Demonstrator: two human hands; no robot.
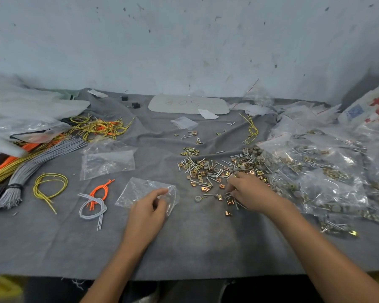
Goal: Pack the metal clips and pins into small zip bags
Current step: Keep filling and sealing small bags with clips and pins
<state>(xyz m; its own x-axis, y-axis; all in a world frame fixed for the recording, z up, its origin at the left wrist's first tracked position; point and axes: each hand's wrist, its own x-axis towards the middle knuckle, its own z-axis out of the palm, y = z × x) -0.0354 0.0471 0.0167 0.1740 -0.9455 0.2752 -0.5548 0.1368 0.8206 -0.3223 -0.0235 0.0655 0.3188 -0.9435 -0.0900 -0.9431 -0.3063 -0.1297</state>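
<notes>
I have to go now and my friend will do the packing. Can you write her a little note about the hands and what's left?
Left hand: pinches the edge of a clear small zip bag, which looks empty and lies on the grey cloth.
Right hand: fingers curled on the near edge of the loose pile of clips and pins; what it holds is hidden.
Done: many filled bags heaped on the right.
Left: fill this bag, then bag the remaining pile.

Grey cord bundle, yellow cord loop and orange cords on grey cloth
</notes>
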